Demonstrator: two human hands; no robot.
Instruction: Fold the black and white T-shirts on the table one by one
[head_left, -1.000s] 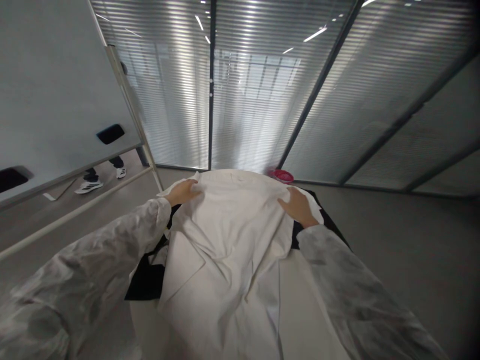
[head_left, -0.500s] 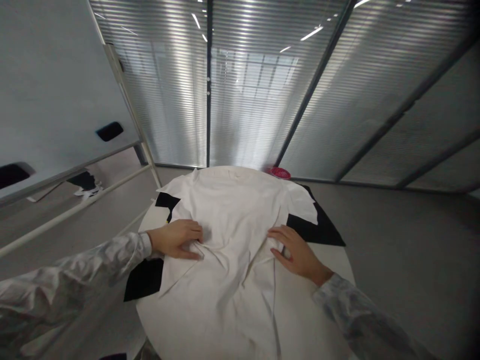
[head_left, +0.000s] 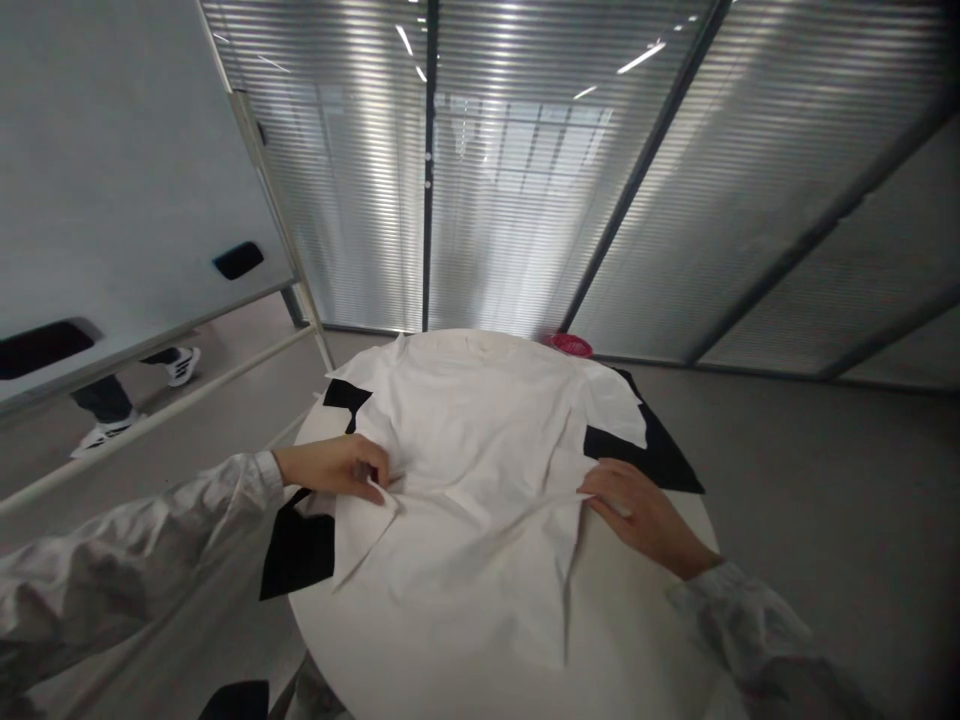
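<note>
A white short-sleeved T-shirt (head_left: 480,430) lies spread over the round table, its collar toward the far edge and its hem toward me. At the shirt's left side, my left hand (head_left: 349,467) pinches a bit of the fabric between thumb and fingers. My right hand (head_left: 637,508) grips the shirt's right side in the same way. A raised fold of cloth runs across between the two hands. Wrinkles show around the fold, and the lower part lies loosely on the table.
Black cloth (head_left: 660,450) sticks out from under the shirt on both sides of the white table (head_left: 630,610). A red basket (head_left: 571,345) is beyond the far edge. At left stands a whiteboard (head_left: 127,150) on a frame; a person's shoes (head_left: 112,430) show beneath it.
My hands have moved apart and now pull a fold of the shirt taut between them. The hem has drawn up away from me. Behind the whiteboard frame, the person's feet have moved.
</note>
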